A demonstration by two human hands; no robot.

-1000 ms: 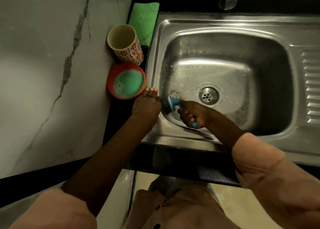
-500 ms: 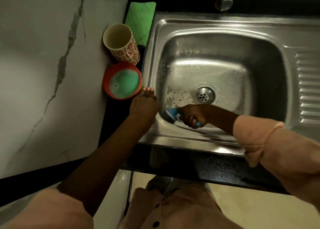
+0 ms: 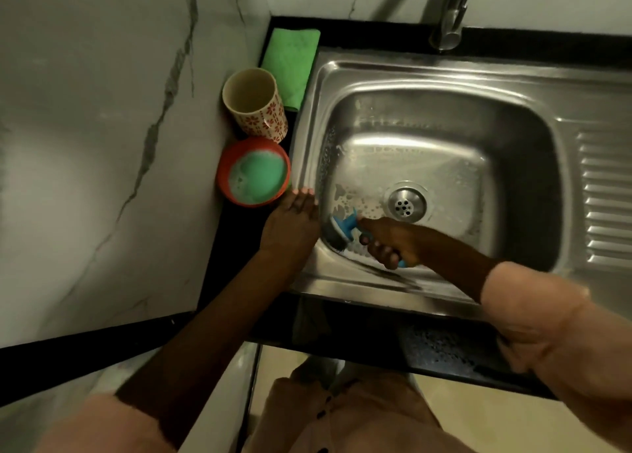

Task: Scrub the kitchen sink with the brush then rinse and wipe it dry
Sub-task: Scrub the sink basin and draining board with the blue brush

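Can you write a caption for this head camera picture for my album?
Right hand scrubs the soapy sink with a blue brush; left hand rests on the rim.

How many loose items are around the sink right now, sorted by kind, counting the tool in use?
Brushes: 1, the blue brush gripped by the right hand inside the sink
Cups: 1, the patterned cup
Bowls: 1, the orange bowl holding green soapy liquid
Cloths: 1, the green cloth
Total: 4
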